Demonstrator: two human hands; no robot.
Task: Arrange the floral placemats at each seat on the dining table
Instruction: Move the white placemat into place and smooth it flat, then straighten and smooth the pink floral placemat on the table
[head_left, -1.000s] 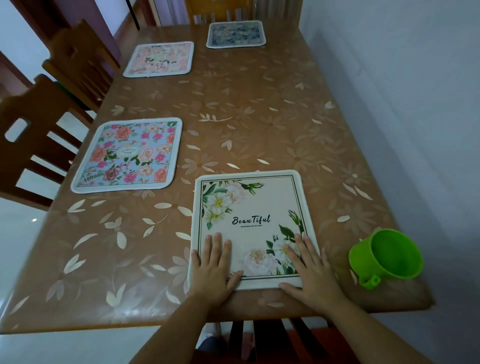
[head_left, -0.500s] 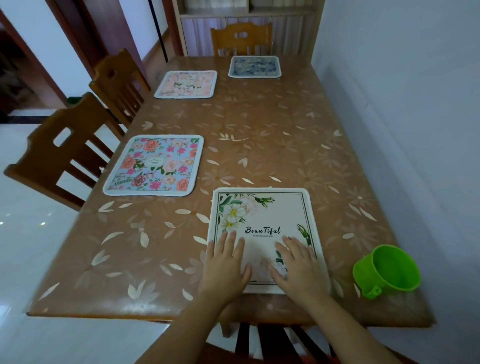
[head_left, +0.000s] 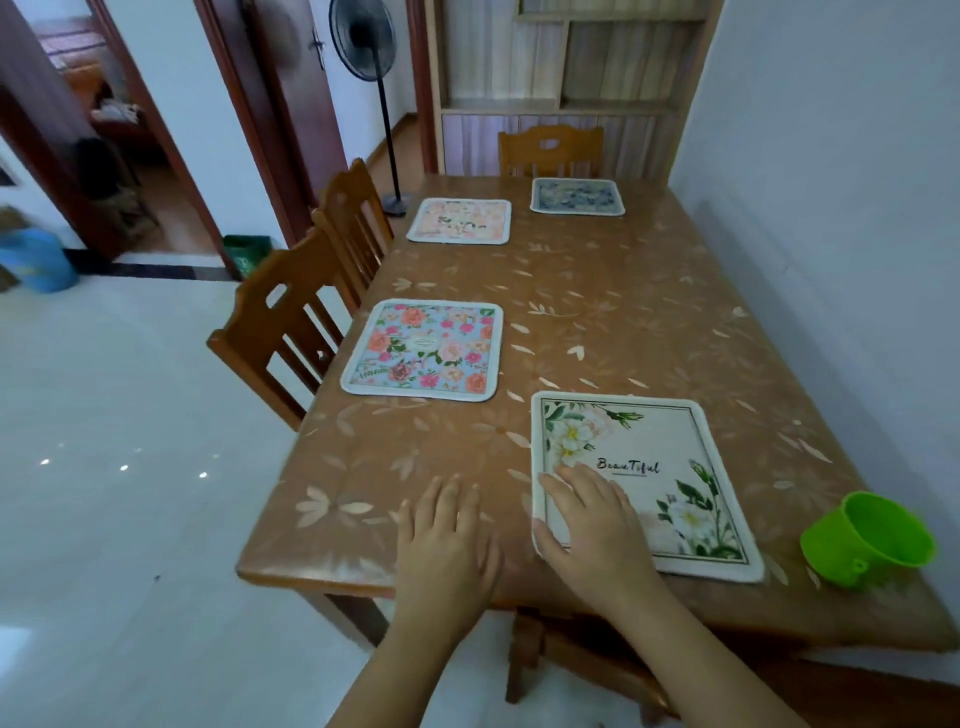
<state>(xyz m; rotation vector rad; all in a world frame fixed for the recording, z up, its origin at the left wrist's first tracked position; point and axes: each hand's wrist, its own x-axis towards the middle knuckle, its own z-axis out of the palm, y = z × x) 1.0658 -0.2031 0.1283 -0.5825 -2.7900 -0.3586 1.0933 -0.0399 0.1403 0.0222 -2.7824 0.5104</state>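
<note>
Squarely at 5 o'clock on the brown, leaf-patterned, glossy counter (head_left: 623, 322) lay the cream rectangular placemat (head_left: 644, 441), white-bordered and printed with white flowers and the word "Beautiful". It was flat, with its near edge just inside the counter's near rim. The right hand (head_left: 597, 530) rested palm down on the mat's 7 o'clock corner. Its fingers (head_left: 576, 483) were straight and a little spread, the tips ending just short of the lettering, and the thumb lay along the mat's left edge. The mat thus sat under those fingers and ran out from them toward 1 and 3 o'clock.

The left hand (head_left: 447, 540) lay flat on bare counter at 9 o'clock from the mat, near it but apart. Its fingers (head_left: 449, 499) were straight and nearly together, holding nothing.

Three other mats lay flat. A light blue rectangular placemat with pink and orange roses (head_left: 423, 349) lay at 9 o'clock before a wooden slat-back chair (head_left: 280, 332). A pale pink floral placemat (head_left: 460, 221) lay at 11 o'clock, and a dark blue floral placemat (head_left: 576, 196) at 12 o'clock. A bright green plastic cup (head_left: 867, 538) stood at 4 o'clock from the cream mat, its handle toward the near rim.
</note>
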